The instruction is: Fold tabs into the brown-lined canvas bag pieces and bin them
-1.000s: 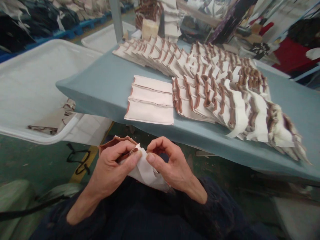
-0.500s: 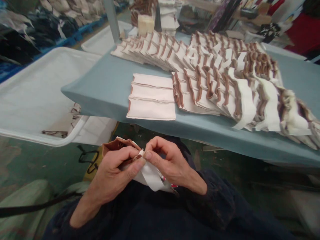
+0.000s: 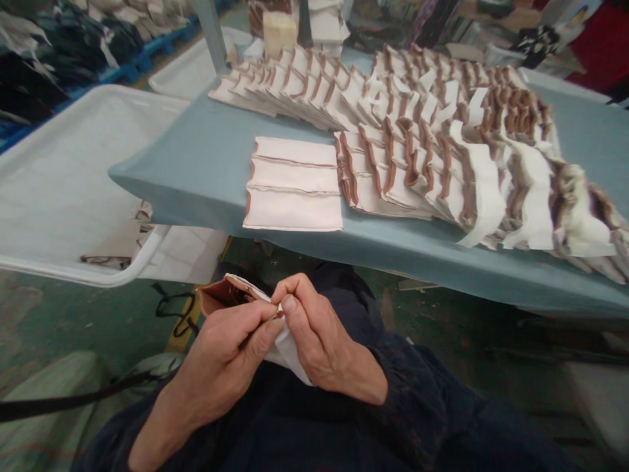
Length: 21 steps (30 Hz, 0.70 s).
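Over the lap, the left hand (image 3: 221, 351) clamps the edge of a brown-lined, off-white, soft fabric piece (image 3: 213, 298); the right hand (image 3: 322, 337) pinches just beside it, likely keeping that edge steady (the blue-covered table (image 3: 189, 170) lies beyond).

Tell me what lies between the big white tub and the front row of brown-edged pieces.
In the head view, blue tabletop, then a flat cream panel lying on it.

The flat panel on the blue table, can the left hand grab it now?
Probably not right now: the left hand is busy pinching the piece. Otherwise the way looks free, with the panel uncovered near the edge of the table.
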Available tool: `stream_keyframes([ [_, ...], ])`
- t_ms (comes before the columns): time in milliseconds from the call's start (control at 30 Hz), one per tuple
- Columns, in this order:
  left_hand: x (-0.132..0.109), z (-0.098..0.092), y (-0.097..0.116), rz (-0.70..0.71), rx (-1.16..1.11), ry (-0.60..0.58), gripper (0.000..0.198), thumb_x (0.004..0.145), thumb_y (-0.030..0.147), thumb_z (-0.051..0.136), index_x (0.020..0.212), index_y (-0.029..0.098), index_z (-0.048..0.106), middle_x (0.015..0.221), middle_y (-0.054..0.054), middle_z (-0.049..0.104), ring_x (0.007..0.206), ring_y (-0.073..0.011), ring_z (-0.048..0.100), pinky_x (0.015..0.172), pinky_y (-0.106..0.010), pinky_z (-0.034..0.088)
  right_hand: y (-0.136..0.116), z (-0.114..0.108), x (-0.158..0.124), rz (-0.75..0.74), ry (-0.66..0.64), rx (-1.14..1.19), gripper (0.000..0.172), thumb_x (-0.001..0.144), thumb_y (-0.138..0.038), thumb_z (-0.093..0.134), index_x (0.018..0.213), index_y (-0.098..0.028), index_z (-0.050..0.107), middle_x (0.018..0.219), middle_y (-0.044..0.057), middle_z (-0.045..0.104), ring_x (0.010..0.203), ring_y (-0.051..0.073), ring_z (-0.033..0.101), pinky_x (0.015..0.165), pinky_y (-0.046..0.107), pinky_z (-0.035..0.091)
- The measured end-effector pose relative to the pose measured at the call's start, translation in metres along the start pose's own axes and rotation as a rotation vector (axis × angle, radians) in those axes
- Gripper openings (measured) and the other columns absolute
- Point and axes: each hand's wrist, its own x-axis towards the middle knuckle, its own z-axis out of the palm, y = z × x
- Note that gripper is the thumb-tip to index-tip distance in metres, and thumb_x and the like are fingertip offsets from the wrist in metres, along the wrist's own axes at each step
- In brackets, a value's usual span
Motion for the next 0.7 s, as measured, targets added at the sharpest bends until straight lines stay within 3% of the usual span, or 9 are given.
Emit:
stream_keyframes([
  [200,-0.010,0.010,-0.013,0.049,0.035,0.064,0.026,0.108,0.026,0.059,0.085,0.025,0.072,0.073,0.000,0.078,0.064,-0.0181,0.069,0.067,-0.028,0.057,-0.004,0.001,-0.001,0.109,0.004,0.144,0.018,0.117,-0.036,0.041,0.107,-0.027,0.054,0.090,0.001,0.062,0.080,0.020,0.062,0.075,0.034,0.052],
  [267,-0.010,0.011,-0.016,0.024,0.026,0.080,0.031,0.109,0.033,0.059,0.082,0.025,0.072,0.072,-0.002,0.078,0.068,-0.0208,0.070,0.069,-0.032,0.057,-0.001,0.003,-0.001,0.162,-0.006,0.230,0.021,0.117,-0.042,0.045,0.106,-0.027,0.056,0.090,0.002,0.062,0.080,0.021,0.062,0.071,0.034,0.053],
  [400,-0.004,0.004,-0.018,-0.105,-0.159,-0.001,0.051,0.110,0.059,0.063,0.075,0.024,0.072,0.067,-0.002,0.071,0.061,-0.0187,0.061,0.062,-0.032,0.052,0.007,0.011,-0.001,0.167,0.014,0.383,0.026,0.116,-0.051,0.052,0.113,-0.027,0.059,0.094,0.002,0.063,0.076,0.018,0.058,0.065,0.030,0.050],
  [533,0.006,-0.008,-0.014,-0.180,-0.329,-0.043,0.074,0.104,0.084,0.058,0.066,0.022,0.065,0.057,0.001,0.056,0.050,-0.0137,0.044,0.049,-0.027,0.041,0.016,0.014,0.006,0.031,-0.002,0.226,0.026,0.118,-0.044,0.048,0.129,-0.025,0.061,0.099,0.002,0.068,0.076,0.017,0.060,0.074,0.031,0.051],
  [633,0.014,-0.016,-0.007,-0.188,-0.394,-0.116,0.068,0.104,0.078,0.066,0.068,0.020,0.071,0.059,0.000,0.058,0.054,-0.0139,0.045,0.049,-0.026,0.039,0.026,0.004,0.014,-0.033,-0.059,-0.005,0.029,0.117,-0.035,0.048,0.140,-0.022,0.060,0.087,-0.002,0.066,0.070,0.016,0.058,0.073,0.031,0.048],
  [700,0.020,-0.020,-0.003,-0.141,-0.352,-0.144,0.058,0.107,0.066,0.068,0.072,0.020,0.075,0.062,-0.001,0.061,0.055,-0.0143,0.048,0.050,-0.025,0.039,0.030,-0.009,0.020,-0.033,-0.024,-0.033,0.031,0.117,-0.036,0.050,0.142,-0.021,0.059,0.076,-0.006,0.061,0.065,0.016,0.056,0.069,0.030,0.046],
])
